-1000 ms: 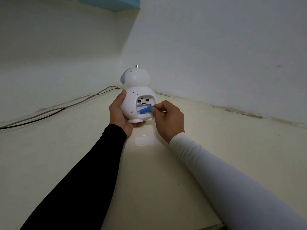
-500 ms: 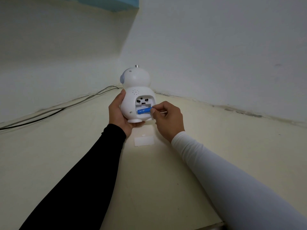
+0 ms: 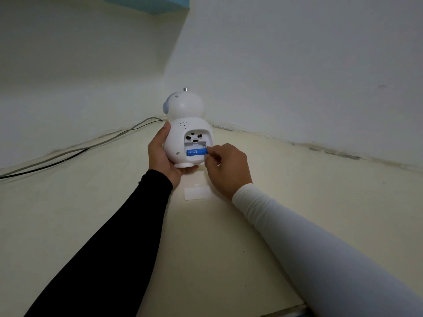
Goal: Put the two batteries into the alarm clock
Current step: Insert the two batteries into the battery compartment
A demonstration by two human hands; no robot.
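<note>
- Blue battery (image 3: 196, 152) is lying in the alarm clock (image 3: 185, 131) back compartment, its white label unreadable
- Right hand (image 3: 225, 167) fingers are pinching the battery's right end
- Left hand (image 3: 161, 154) is gripping the clock's left side

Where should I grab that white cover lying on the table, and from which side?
Pinch the cover by its two long edges, coming straight down from above. It lies flat on the table just in front of the clock, thin and rectangular, so there is probably little to hook from the side. The near edge looks free of both hands.
</note>
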